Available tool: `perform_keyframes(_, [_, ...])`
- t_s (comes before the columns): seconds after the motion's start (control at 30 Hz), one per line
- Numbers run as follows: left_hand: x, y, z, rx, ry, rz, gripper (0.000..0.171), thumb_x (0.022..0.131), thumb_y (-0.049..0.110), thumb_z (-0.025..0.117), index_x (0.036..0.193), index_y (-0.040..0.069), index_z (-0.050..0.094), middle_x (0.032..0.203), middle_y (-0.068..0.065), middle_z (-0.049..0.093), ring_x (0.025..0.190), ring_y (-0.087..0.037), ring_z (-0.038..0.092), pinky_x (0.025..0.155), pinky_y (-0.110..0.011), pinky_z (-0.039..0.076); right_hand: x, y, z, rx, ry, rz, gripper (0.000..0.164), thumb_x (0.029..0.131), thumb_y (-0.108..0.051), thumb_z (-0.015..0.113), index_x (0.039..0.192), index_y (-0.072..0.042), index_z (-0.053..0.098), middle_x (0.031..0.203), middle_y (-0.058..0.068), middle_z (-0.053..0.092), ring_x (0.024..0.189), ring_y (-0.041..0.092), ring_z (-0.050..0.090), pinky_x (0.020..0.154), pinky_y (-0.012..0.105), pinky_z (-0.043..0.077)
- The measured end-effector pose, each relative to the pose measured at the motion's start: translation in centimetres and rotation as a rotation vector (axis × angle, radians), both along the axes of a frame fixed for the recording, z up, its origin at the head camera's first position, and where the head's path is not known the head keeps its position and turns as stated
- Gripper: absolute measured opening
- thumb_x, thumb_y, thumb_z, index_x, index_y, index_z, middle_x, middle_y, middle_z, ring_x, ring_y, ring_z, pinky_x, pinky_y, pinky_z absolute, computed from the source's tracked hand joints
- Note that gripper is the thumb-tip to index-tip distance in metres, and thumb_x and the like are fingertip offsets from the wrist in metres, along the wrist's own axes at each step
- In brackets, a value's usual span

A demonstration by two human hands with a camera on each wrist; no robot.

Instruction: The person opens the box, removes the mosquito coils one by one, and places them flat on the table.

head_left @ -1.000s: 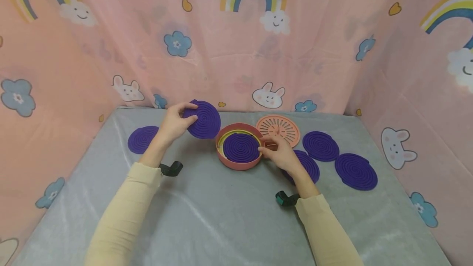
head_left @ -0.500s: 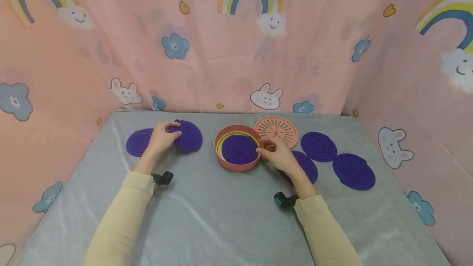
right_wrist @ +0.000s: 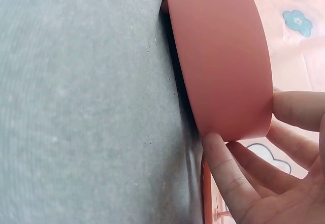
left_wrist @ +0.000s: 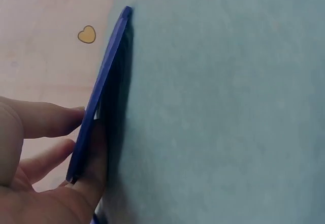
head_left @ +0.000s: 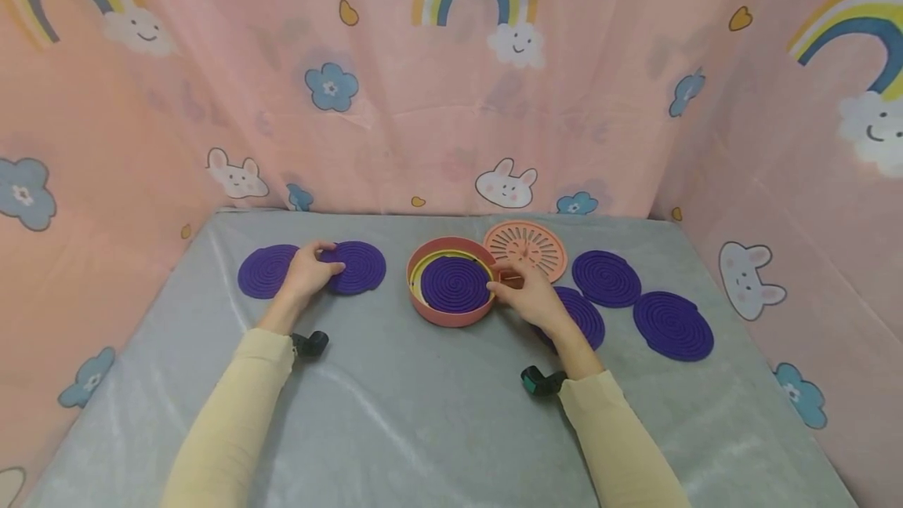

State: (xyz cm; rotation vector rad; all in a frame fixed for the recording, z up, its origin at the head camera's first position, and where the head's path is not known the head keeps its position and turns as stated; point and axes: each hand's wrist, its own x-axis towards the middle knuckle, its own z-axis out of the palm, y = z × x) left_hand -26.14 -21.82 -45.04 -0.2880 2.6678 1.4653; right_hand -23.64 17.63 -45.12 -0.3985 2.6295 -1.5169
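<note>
My left hand (head_left: 305, 274) pinches a purple spiral mosquito coil (head_left: 361, 269) by its left edge, low over the table. The left wrist view shows this coil (left_wrist: 101, 79) edge-on between thumb and fingers, its near part slightly raised off the cloth. My right hand (head_left: 531, 298) holds the right side of a round pink mosquito coil box (head_left: 451, 319), thumb on the wall (right_wrist: 223, 61) and a finger at the rim. Inside the box, within a yellow inner ring, lies a purple coil (head_left: 456, 284).
A slotted peach lid (head_left: 506, 238) lies behind the box. Flat on the grey cloth (head_left: 423, 406) are another coil (head_left: 264, 273) at far left and several at right, one (head_left: 582, 320) partly behind my right hand. A patterned pink curtain (head_left: 395, 139) encloses the table.
My left hand has moved left and down with its coil, from raised and tilted beside the box to nearly flat at the table. My right hand has stayed at the box.
</note>
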Motion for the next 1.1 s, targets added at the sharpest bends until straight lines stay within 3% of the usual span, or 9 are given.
perform_keyframes(0.17, [0.1, -0.1, 0.5, -0.199, 0.045, -0.053, 0.050, 0.097, 0.014, 0.065, 0.143, -0.002, 0.050, 0.150, -0.034, 0.041, 0.140, -0.051, 0.037, 0.112, -0.063, 0.032, -0.1, 0.0, 0.0, 0.001, 0.013, 0.003, 0.041, 0.098, -0.019, 0.071, 0.134, -0.003, 0.062, 0.126, 0.019, 0.064, 0.116, 0.036, 0.063, 0.095, 0.050, 0.054])
perform_keyframes(0.27, [0.2, -0.4, 1.0, -0.254, 0.054, -0.081, 0.051, 0.098, 0.014, 0.064, 0.143, -0.004, 0.049, 0.146, -0.035, 0.045, 0.135, -0.051, 0.042, 0.109, -0.064, 0.036, -0.1, 0.0, 0.0, 0.006, 0.012, 0.004, 0.041, 0.098, -0.020, 0.071, 0.134, -0.003, 0.062, 0.127, 0.019, 0.063, 0.117, 0.036, 0.063, 0.095, 0.051, 0.053])
perform_keyframes(0.63, [1.3, -0.5, 3.0, -0.200, 0.061, -0.087, 0.048, 0.100, 0.018, 0.061, 0.141, -0.006, 0.050, 0.142, -0.031, 0.051, 0.130, -0.047, 0.050, 0.106, -0.060, 0.042, 0.0, 0.0, 0.1, 0.013, -0.015, -0.005, 0.042, 0.098, -0.022, 0.071, 0.135, -0.005, 0.061, 0.129, 0.018, 0.062, 0.120, 0.036, 0.061, 0.096, 0.051, 0.053])
perform_keyframes(1.1, [2.5, 1.4, 4.2, -0.184, 0.193, -0.146, 0.040, 0.102, 0.020, 0.059, 0.133, -0.006, 0.059, 0.130, -0.025, 0.062, 0.121, -0.041, 0.059, 0.103, -0.056, 0.046, 0.0, 0.0, 0.0, 0.008, -0.019, -0.005, 0.042, 0.098, -0.022, 0.071, 0.135, -0.006, 0.061, 0.128, 0.017, 0.063, 0.119, 0.035, 0.062, 0.095, 0.050, 0.054])
